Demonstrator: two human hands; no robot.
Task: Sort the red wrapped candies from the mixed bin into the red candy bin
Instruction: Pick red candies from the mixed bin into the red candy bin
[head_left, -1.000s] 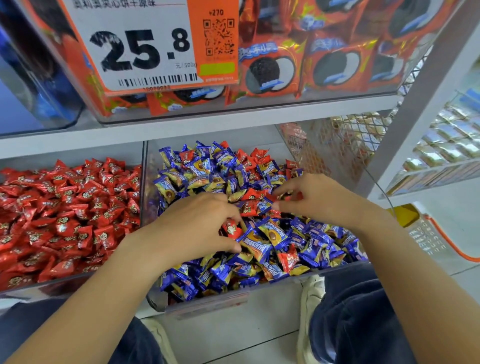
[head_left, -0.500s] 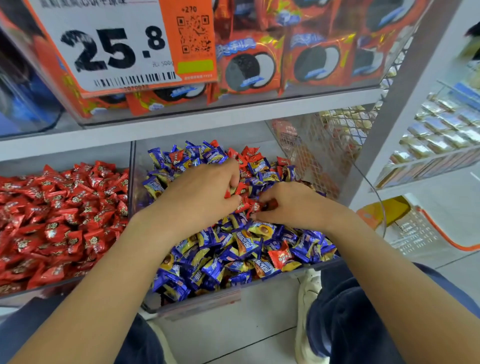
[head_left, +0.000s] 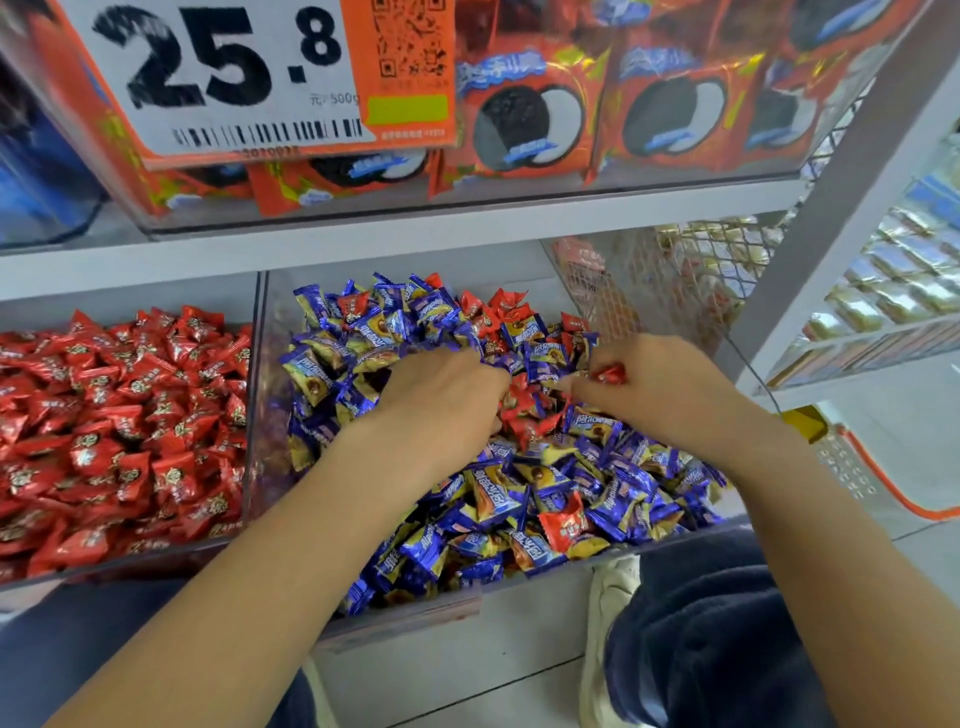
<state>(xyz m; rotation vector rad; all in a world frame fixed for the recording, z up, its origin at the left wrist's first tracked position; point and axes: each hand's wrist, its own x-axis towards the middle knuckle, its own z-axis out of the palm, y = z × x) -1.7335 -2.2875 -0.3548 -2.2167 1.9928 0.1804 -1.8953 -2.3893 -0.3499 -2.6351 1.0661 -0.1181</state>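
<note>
The mixed bin (head_left: 262, 364) is a clear box heaped with blue and yellow wrapped candies and scattered red ones. A cluster of red candies (head_left: 524, 410) lies between my hands. My left hand (head_left: 436, 400) lies palm down on the pile with its fingers curled into the candies; what it holds is hidden. My right hand (head_left: 654, 384) pinches a red wrapped candy (head_left: 609, 373) just above the pile. Another red candy (head_left: 563, 525) lies near the front wall. The red candy bin (head_left: 119, 564), full of red candies, stands directly to the left.
A shelf above holds a clear box of orange cookie packs (head_left: 524, 109) with a price tag (head_left: 234, 78). A wire mesh panel (head_left: 649, 280) and a slanted grey post (head_left: 831, 208) stand at the right. An orange-rimmed basket (head_left: 883, 483) sits on the floor.
Both hands moved deeper into the mixed bin. My right hand has lifted a red candy between its fingers. The view has moved closer to the shelf.
</note>
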